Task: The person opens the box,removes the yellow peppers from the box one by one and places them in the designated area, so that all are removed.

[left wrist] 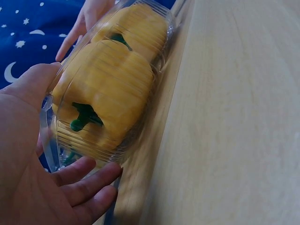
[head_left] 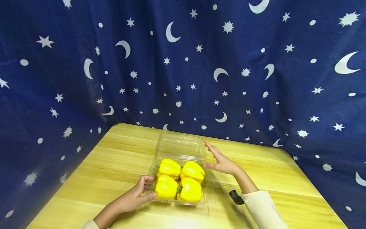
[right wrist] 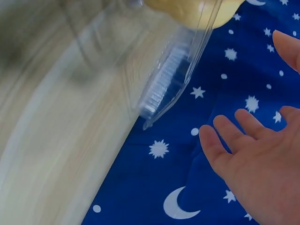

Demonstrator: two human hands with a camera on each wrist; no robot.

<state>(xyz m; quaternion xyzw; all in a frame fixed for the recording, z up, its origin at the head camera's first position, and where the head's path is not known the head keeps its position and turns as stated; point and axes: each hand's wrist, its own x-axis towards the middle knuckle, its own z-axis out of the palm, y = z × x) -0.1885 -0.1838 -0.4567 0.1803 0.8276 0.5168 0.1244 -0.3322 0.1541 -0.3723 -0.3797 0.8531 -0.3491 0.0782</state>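
A clear plastic clamshell box lies on the table with its lid folded back to the far side. In its near half sit several yellow bell peppers with green stems. My left hand holds the box at its near left corner. In the left wrist view, its thumb lies along the rim and its fingers curl at the side wall, close to a pepper. To the right of the lid, my right hand is raised with fingers spread, holding nothing. The right wrist view shows that hand apart from the box's edge.
The box stands around the middle of a light wooden table. A dark blue curtain with white moons and stars hangs behind and along the sides. A black device shows beside the right sleeve.
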